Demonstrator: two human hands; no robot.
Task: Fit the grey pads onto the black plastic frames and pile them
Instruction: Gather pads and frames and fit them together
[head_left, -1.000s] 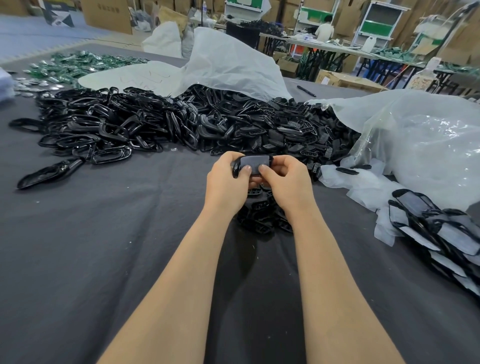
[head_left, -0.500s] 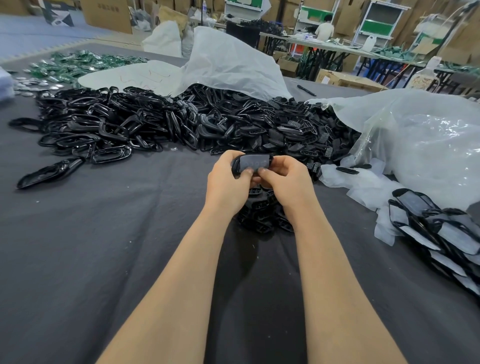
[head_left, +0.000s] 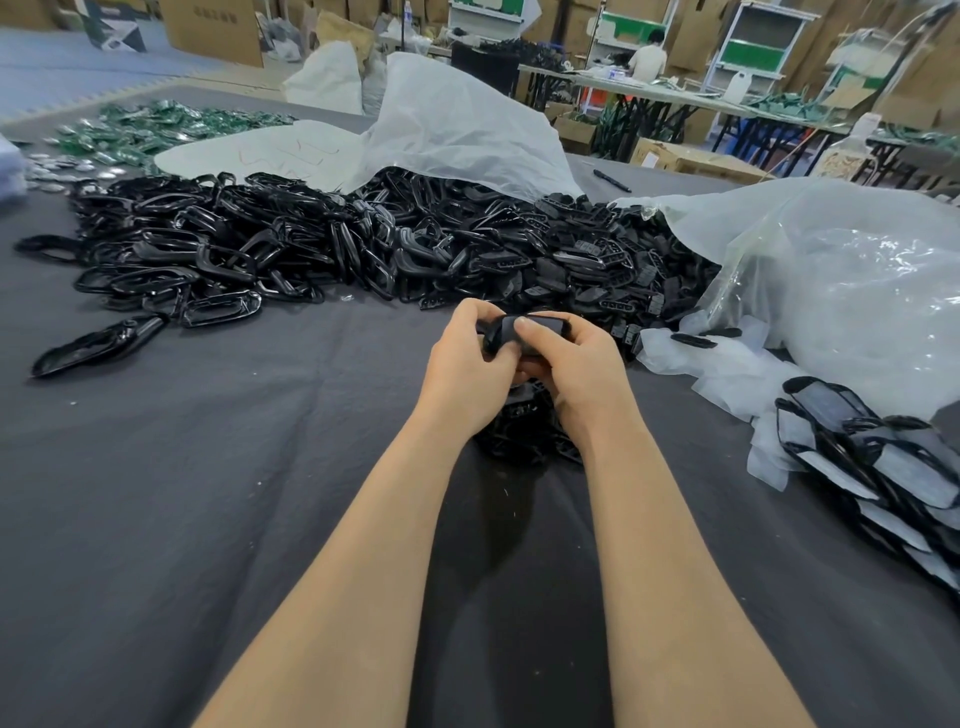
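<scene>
**A:** What differs from half a second ago?

**B:** Little. Both hands stay over the same spot of the tabletop (head_left: 208, 493), above the small heap (head_left: 519, 441) of frames. The right hand (head_left: 584, 376) has slid its thumb (head_left: 523, 326) leftward across the face of the piece. The pale grey panel that showed plainly between the thumbs is now mostly covered.

**A:** And the fingers?

**B:** The left hand (head_left: 467, 364) curls its fingers over the left end of the black frame (head_left: 548, 321). The right hand's fingers wrap round the right end. Both grip it, and it is held up off the cloth.

**A:** How does the piece look?

**B:** It is a small, rounded black frame lying crosswise. A sliver of the grey pad (head_left: 503, 333) shows dark between the left hand and the right thumb. I cannot tell whether the pad is fully seated.

**A:** Anything else hard to read?

**B:** The small heap is half hidden beneath the wrists. The finished pile (head_left: 883, 467) of padded frames at the right runs off the edge of the view. The big heap (head_left: 311, 249) of loose frames disappears under a white sheet (head_left: 457, 130) and a clear bag (head_left: 831, 291).
</scene>
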